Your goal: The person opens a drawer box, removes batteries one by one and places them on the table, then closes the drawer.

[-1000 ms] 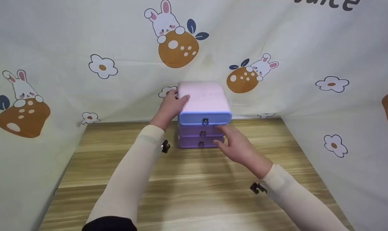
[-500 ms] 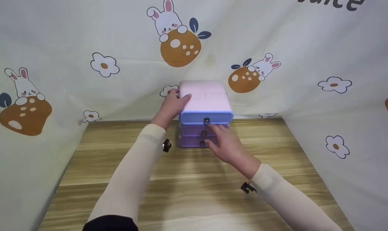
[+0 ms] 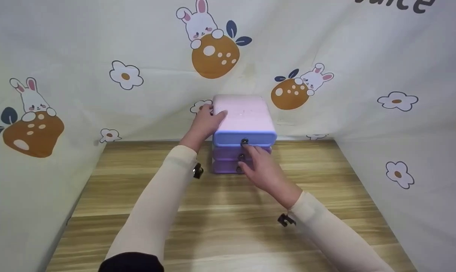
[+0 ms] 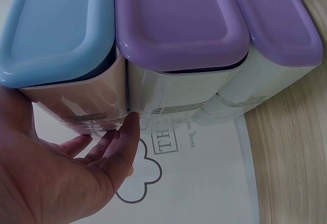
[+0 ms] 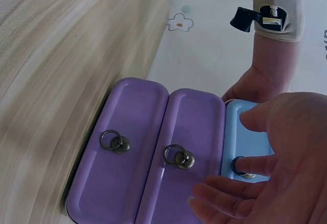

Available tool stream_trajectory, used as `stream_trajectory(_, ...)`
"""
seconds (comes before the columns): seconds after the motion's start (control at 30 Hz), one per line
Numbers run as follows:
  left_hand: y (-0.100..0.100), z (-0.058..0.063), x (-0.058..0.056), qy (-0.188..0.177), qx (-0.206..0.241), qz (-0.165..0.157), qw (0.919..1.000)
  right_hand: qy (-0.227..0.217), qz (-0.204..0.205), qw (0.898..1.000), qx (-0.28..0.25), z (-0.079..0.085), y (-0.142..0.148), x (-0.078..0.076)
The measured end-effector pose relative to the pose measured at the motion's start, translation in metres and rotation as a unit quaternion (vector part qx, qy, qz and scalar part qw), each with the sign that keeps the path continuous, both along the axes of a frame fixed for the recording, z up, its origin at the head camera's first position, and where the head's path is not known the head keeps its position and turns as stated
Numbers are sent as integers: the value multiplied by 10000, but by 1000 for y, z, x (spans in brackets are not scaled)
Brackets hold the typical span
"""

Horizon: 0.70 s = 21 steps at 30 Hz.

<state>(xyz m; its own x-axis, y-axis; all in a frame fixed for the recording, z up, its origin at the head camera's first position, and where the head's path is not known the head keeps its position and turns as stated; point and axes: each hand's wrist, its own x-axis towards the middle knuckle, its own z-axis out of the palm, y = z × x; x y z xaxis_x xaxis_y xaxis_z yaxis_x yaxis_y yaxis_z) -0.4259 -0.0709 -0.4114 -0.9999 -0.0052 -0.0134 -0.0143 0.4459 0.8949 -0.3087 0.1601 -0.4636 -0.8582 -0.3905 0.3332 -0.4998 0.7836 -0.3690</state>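
Observation:
A small drawer unit stands against the back cloth, with a pink top section holding a blue drawer above two purple drawers. My left hand grips the top section's left edge, thumb on top. In the left wrist view, its fingers lie against the pink side wall. My right hand is at the front. Its index fingertip meets the blue drawer's metal ring pull; whether it is hooked through is unclear. The thumb stands apart, and the other fingers extend in front of the neighbouring purple drawer. All the drawers look closed.
The unit rests at the back of a wood-grain tabletop. White cloth printed with rabbits, orange fruit and flowers hangs behind and at both sides. Each sleeve carries a black clip-like wrist device.
My right hand has moved left across the unit's front, from its right side to the blue drawer's ring pull. My left hand keeps its hold. The whole view has shifted slightly.

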Motion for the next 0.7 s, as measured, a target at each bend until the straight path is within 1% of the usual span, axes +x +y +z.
stream_trajectory(0.13, 0, 0, -1, -47, -14, -7, 10000, -130, -131, 9998, -69, 0, -1, -2)
stream_trajectory(0.3, 1, 0, 0, -108, -70, 46, 9999, -7, -272, 9996, -33, -2, -3, -6)
stream_trajectory(0.4, 2, 0, 0, -134, -19, 38, 9999, 265, -350, 9990, 95, -5, -5, -9)
stream_trajectory(0.5, 2, 1, 1, -128, 31, 21, 9999, 675, -416, 9967, 169, -7, -6, -12)
stream_trajectory(0.7, 2, 1, 1, -28, -13, 54, 10000, 1369, -494, 9893, 24, -11, -12, -19)
